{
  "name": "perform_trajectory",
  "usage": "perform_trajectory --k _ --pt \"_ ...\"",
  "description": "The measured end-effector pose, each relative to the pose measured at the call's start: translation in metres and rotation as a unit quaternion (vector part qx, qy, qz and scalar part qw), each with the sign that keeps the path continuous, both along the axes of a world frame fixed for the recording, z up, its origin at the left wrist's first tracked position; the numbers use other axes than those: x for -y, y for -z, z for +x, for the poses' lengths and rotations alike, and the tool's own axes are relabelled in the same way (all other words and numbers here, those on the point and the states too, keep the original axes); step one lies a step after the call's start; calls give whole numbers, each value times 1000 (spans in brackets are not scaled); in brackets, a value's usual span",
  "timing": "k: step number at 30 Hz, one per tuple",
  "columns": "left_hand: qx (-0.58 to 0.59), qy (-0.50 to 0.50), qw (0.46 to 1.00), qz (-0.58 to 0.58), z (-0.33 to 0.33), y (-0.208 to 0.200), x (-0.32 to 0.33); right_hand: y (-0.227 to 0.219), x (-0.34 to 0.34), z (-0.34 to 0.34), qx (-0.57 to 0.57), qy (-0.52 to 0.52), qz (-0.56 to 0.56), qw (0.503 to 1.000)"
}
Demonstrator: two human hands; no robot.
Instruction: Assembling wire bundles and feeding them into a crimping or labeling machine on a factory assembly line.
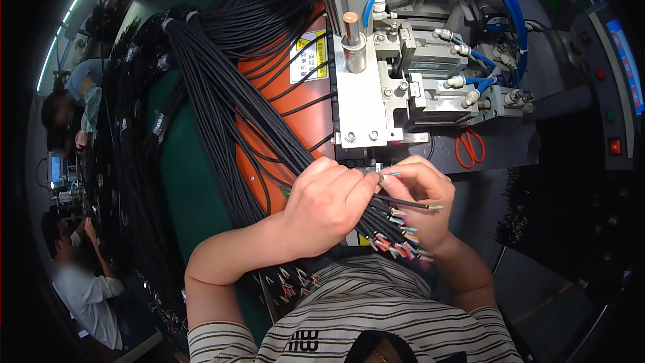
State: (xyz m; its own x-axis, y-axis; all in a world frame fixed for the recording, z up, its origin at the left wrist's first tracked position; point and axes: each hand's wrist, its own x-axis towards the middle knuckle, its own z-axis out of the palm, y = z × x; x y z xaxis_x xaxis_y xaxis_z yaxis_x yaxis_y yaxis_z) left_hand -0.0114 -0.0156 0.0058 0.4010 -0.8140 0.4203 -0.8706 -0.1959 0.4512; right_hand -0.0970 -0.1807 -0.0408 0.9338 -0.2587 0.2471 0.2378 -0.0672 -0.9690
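Observation:
A thick bundle of black cables [222, 114] runs from the upper left down under my hands. My left hand [326, 205] is closed on the bundle near its end, thumb and fingers meeting close to my right hand. Below it the stripped cable ends [400, 242] fan out in red, white, green and yellow wires. My right hand [430, 195] pinches the end of one cable, where thin coloured wires [392, 174] show at its fingertips. Both hands are just below the front edge of a metal clamping machine [359, 104]. The palms hide part of the bundle.
Pneumatic cylinders [437, 64] with blue hoses [521, 20] fill the upper right. Red-handled scissors [469, 148] lie right of the machine. Several single cables cross the orange panel [295, 128]. A control box [615, 94] stands far right. Two people work at the far left.

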Motion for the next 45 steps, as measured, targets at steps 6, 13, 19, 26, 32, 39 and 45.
perform_trajectory --k 6,13,19,26,32,39,45 --pt "-28 -7 1000 1 1 2 0 1 -11 1 144 78 -277 947" --pt "-15 8 1000 13 4 4 -1 -12 12 1 -81 -109 183 974" --pt "-114 36 993 -6 16 5 -2 -9 21 7 -120 -159 237 951" --pt "-221 128 966 -39 33 10 -5 -12 29 13 14 -156 -6 988" --pt "-140 46 989 27 19 2 -1 -26 20 13 -20 -78 -94 992" --pt "61 -15 996 68 1 2 -4 -26 21 14 1 -38 -442 896" --pt "58 -13 996 61 1 5 -3 -18 20 14 -11 -37 -386 922"
